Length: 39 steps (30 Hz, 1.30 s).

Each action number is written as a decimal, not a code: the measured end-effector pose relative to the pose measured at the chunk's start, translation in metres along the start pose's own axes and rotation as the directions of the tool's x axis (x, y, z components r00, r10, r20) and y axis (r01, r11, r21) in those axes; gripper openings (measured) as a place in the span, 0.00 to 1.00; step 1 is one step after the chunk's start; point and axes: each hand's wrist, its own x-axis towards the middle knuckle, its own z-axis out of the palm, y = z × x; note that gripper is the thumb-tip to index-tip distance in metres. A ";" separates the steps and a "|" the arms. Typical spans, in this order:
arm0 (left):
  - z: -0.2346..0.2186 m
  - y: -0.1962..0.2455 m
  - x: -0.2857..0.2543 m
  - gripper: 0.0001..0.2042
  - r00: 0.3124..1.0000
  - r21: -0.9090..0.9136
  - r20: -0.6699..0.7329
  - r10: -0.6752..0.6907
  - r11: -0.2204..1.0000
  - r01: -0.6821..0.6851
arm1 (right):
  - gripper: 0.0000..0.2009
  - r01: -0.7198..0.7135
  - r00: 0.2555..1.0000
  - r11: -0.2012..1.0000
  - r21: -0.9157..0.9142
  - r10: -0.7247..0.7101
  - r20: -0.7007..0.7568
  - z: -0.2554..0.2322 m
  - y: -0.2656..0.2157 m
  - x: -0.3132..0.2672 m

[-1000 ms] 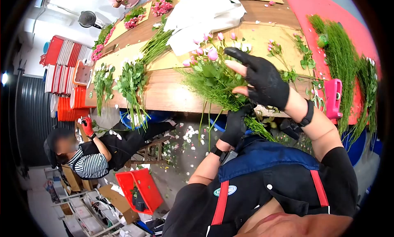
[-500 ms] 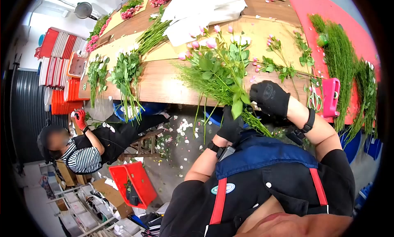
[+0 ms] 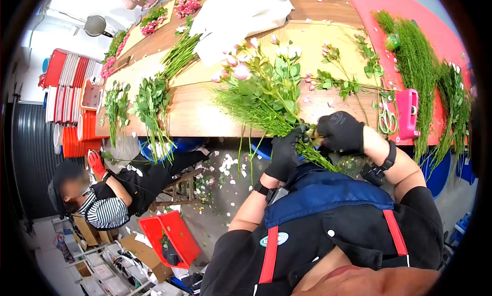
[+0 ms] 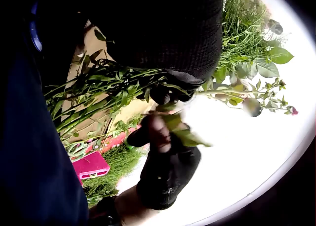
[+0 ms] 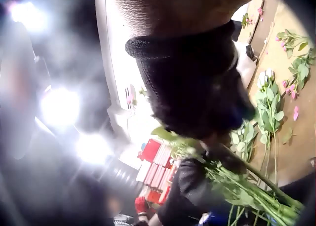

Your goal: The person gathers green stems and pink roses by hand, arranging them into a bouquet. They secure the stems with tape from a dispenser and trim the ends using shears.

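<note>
My left hand (image 3: 283, 155), in a black glove, grips a bouquet's stems at the table's near edge. Pink roses (image 3: 241, 71), broad leaves and feathery greenery (image 3: 251, 111) fan out above the grip, and cut stem ends (image 3: 320, 157) stick out below. Close beside it, my gloved right hand (image 3: 341, 133) has its fingers curled at the stems. In the left wrist view the right hand's (image 4: 168, 162) bare fingertips pinch some green leaves (image 4: 185, 134). The right wrist view shows the left hand (image 5: 193, 179) round the stem bundle (image 5: 256, 194), partly behind the right hand.
White-flower bunches (image 3: 151, 104) lie left on the table (image 3: 195, 111). White wrapping (image 3: 241, 14) is at the back. To the right are loose rose stems (image 3: 348, 85), scissors (image 3: 387, 119), a pink dispenser (image 3: 407, 114) and long greenery (image 3: 420, 65). A person (image 3: 105, 206) sits left.
My right hand has come down from beside the blooms, its spread fingers now curled, and pinches leaves near the stems. My left hand keeps its grip. The head view has shifted slightly.
</note>
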 end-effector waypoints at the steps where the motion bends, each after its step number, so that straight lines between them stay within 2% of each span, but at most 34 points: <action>1: -0.001 0.000 0.001 0.11 0.999 -0.034 0.021 -0.048 0.998 0.048 | 0.15 -0.065 0.998 0.996 0.060 0.065 -0.003 -0.013 -0.002 -0.007; 2: -0.002 0.001 0.002 0.11 0.995 -0.065 0.043 -0.094 0.993 0.096 | 0.17 -0.128 0.992 0.984 0.120 0.129 -0.004 -0.026 -0.002 -0.012; 3: -0.001 0.001 0.004 0.11 0.988 -0.188 0.045 -0.146 0.970 0.151 | 0.21 -0.074 0.986 0.959 0.273 0.112 -0.125 -0.028 0.014 -0.010; 4: 0.001 0.001 0.007 0.11 0.979 -0.306 0.053 -0.197 0.930 0.203 | 0.20 -0.149 0.958 0.882 0.447 0.241 -0.156 -0.041 0.008 -0.002; 6: 0.005 0.002 0.010 0.11 0.951 -0.522 0.090 -0.295 0.800 0.297 | 0.18 0.011 0.877 0.846 0.533 0.248 -0.411 -0.045 0.008 0.016; 8: 0.003 -0.006 0.009 0.11 0.984 -0.230 0.108 -0.144 0.959 0.166 | 0.16 0.249 0.825 0.921 0.299 -0.039 -0.564 -0.047 0.007 0.030; 9: 0.001 -0.006 0.009 0.11 0.989 -0.075 0.133 -0.068 0.994 0.078 | 0.14 0.296 0.846 0.913 0.282 -0.113 -0.521 -0.046 0.012 0.034; 10: 0.001 -0.006 0.009 0.11 0.990 0.000 0.140 -0.014 1.000 0.014 | 0.10 0.356 0.823 0.916 0.188 -0.211 -0.528 -0.048 0.013 0.037; 11: 0.000 -0.005 0.009 0.11 0.988 0.073 0.148 0.040 0.996 -0.051 | 0.08 0.341 0.820 0.925 0.168 -0.205 -0.534 -0.047 0.015 0.039; 12: -0.001 -0.005 0.010 0.11 0.987 -0.020 0.148 -0.068 0.997 0.072 | 0.06 0.324 0.818 0.934 0.148 -0.198 -0.540 -0.044 0.018 0.040; 13: -0.002 -0.004 0.011 0.13 0.973 -0.114 0.147 -0.176 0.974 0.193 | 0.06 0.290 0.853 0.919 0.265 -0.123 -0.507 -0.039 0.020 0.038; 14: -0.002 -0.003 0.011 0.13 0.984 -0.009 0.129 -0.120 0.992 0.122 | 0.07 0.250 0.885 0.892 0.376 -0.053 -0.462 -0.032 0.022 0.034; 15: -0.001 0.001 0.009 0.14 0.991 0.096 0.117 -0.063 0.994 0.052 | 0.08 0.277 0.887 0.924 0.265 -0.140 -0.439 -0.027 0.020 0.033; 16: -0.003 0.004 0.010 0.14 0.980 0.275 0.182 0.082 0.953 -0.131 | 0.08 0.266 0.916 0.920 0.287 -0.148 -0.372 -0.024 0.017 0.030; 17: -0.005 0.007 0.011 0.15 0.944 0.428 0.242 0.225 0.848 -0.312 | 0.08 0.159 0.950 0.982 0.103 -0.124 -0.288 -0.024 0.011 0.023; 18: -0.005 0.006 0.012 0.14 0.971 0.343 0.172 0.169 0.913 -0.220 | 0.08 0.063 0.975 0.993 -0.097 -0.082 -0.208 -0.035 -0.001 0.014; 19: -0.002 0.001 0.011 0.14 0.989 0.248 0.111 0.101 0.961 -0.126 | 0.07 0.104 0.915 0.992 -0.073 -0.124 -0.383 -0.044 -0.017 0.015; 20: -0.001 -0.002 0.012 0.14 0.993 0.158 0.103 0.053 0.985 -0.069 | 0.11 0.221 0.834 0.975 -0.020 -0.200 -0.514 -0.047 -0.021 0.019; 22: 0.002 -0.008 0.015 0.13 0.995 -0.027 0.086 -0.043 0.999 0.046 | 0.18 0.125 0.762 0.978 -0.164 -0.201 -0.615 -0.063 -0.043 0.030; 24: 0.003 -0.010 0.016 0.12 0.993 -0.019 0.086 -0.086 0.996 0.088 | 0.22 0.105 0.823 0.988 -0.115 -0.151 -0.547 -0.076 -0.053 0.048; 25: 0.004 -0.011 0.017 0.11 0.991 -0.035 0.094 -0.097 0.994 0.100 | 0.21 0.109 0.846 0.988 -0.107 -0.149 -0.512 -0.076 -0.052 0.055; 26: 0.005 -0.013 0.018 0.11 0.989 -0.051 0.101 -0.108 0.992 0.113 | 0.13 0.134 0.839 0.987 -0.090 -0.161 -0.520 -0.072 -0.046 0.061; 27: 0.007 -0.001 0.017 0.10 0.989 -0.074 0.100 -0.110 0.990 0.118 | 0.09 0.138 0.843 0.979 -0.147 -0.195 -0.501 -0.067 -0.038 0.067; 28: 0.005 -0.004 0.017 0.10 0.986 -0.128 0.118 -0.120 0.983 0.135 | 0.05 0.146 0.848 0.968 -0.202 -0.227 -0.478 -0.065 -0.033 0.070; 30: -0.001 -0.011 0.018 0.10 0.978 -0.232 0.155 -0.140 0.957 0.174 | 0.06 0.129 0.908 0.963 -0.235 -0.210 -0.363 -0.063 -0.030 0.062; 31: -0.003 -0.025 0.020 0.10 0.970 -0.376 0.163 -0.178 0.898 0.228 | 0.06 0.122 0.932 0.960 -0.253 -0.199 -0.304 -0.062 -0.031 0.058; 32: -0.007 -0.038 0.021 0.11 0.961 -0.509 0.178 -0.214 0.816 0.276 | 0.06 0.140 0.911 0.954 -0.266 -0.229 -0.343 -0.058 -0.033 0.054; 34: -0.006 -0.014 0.018 0.12 0.950 -0.531 0.187 -0.248 0.788 0.310 | 0.06 0.160 0.847 0.987 -0.014 -0.145 -0.512 -0.066 -0.038 0.047; 35: -0.006 -0.004 0.017 0.12 0.944 -0.542 0.193 -0.267 0.773 0.329 | 0.06 0.139 0.816 0.977 0.163 -0.019 -0.578 -0.076 -0.039 0.044; 36: -0.006 -0.001 0.016 0.12 0.943 -0.548 0.207 -0.259 0.768 0.331 | 0.07 0.073 0.751 0.880 0.469 0.261 -0.607 -0.080 -0.036 0.045; 38: -0.006 0.002 0.016 0.11 0.940 -0.556 0.236 -0.245 0.760 0.338 | 0.07 0.128 0.619 0.881 0.455 0.288 -0.731 -0.087 -0.015 0.063; 39: -0.008 -0.005 0.016 0.11 0.959 -0.442 0.223 -0.176 0.859 0.260 | 0.09 0.219 0.658 0.834 0.507 0.257 -0.708 -0.087 -0.015 0.072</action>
